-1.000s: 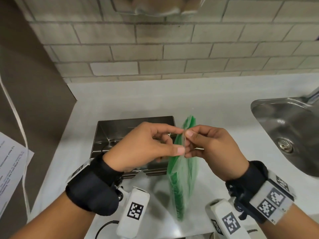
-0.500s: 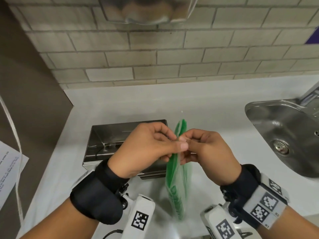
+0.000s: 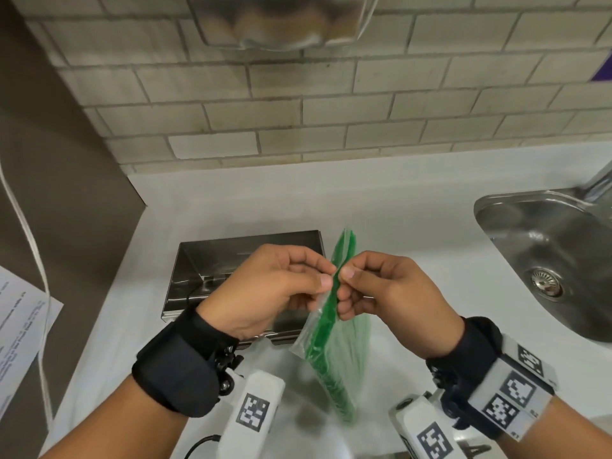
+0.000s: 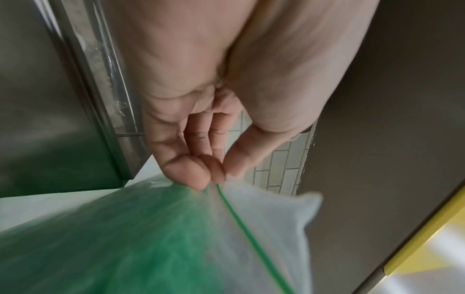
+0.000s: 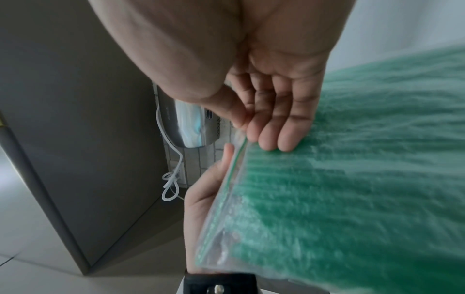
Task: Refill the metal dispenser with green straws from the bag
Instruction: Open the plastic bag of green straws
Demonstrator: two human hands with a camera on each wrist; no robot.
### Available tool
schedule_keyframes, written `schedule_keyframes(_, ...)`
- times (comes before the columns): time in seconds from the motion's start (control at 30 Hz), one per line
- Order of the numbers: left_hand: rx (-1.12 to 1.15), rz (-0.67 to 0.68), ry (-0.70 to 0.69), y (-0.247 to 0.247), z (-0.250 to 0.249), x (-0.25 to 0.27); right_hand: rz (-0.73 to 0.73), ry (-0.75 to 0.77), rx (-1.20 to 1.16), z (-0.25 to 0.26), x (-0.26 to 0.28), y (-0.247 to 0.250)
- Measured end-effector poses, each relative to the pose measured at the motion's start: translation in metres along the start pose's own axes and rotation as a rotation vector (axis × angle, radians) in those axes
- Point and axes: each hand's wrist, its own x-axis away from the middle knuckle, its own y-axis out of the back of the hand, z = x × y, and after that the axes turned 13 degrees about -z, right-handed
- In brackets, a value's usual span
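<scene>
Here, two hands, left (image 3: 275,286) and right (image 3: 387,293), each grip-pinch one bag (image 3: 334,352) above one dispenser (image 3: 231,256).

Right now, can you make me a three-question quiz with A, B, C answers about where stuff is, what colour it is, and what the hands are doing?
1. Where is the sink?
A. right of the dispenser
B. left of it
C. on top of it

2. What colour are the straws?
A. red
B. green
C. blue

3. What is the bag doing?
A. lying flat
B. inside the dispenser
C. hanging, pinched

Answers: 1 A, the basin sits at the counter's right. 2 B, green shows through the plastic. 3 C, the left hand and right hand pinch its top.
</scene>
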Motion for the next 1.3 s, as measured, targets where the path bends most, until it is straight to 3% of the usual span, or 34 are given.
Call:
schedule_keyframes(0.17, -0.44, -0.3, -0.47, -0.009, -0.004, 0.012, 0.019, -0.068, -0.05, 0.006, 0.002, 0.004)
schedule_keyframes(0.27, -0.515, -0.286, -0.633, -0.016, -0.006, 0.018, 0.026, -0.092, -0.035, 0.009, 0.001, 0.004)
schedule_keyframes(0.63, -0.215, -0.117, -0.365, -0.01, -0.002, 0.006, 0.096, -0.256, -0.062, 0.009, -0.009, 0.003)
schedule_keyframes(0.8, -0.352, -0.203, -0.413, -0.005, 0.001, -0.003, 0.09, -0.183, -0.095, 0.005, -0.011, 0.002)
schedule_keyframes(1.0, -0.363, -0.162, -0.301, -0.004, -0.007, -0.004, 0.018, -0.003, 0.032, 0.008, -0.009, 0.002)
schedule_keyframes(1.17, -0.186, -0.104, -0.125, -0.009, -0.012, -0.005, -0.04, 0.109, 0.123, 0.012, -0.006, 0.006)
schedule_keyframes(1.3, -0.105, -0.076, -0.08, -0.015, -0.014, -0.006, -0.101, 0.167, 0.199, 0.012, -0.004, 0.004)
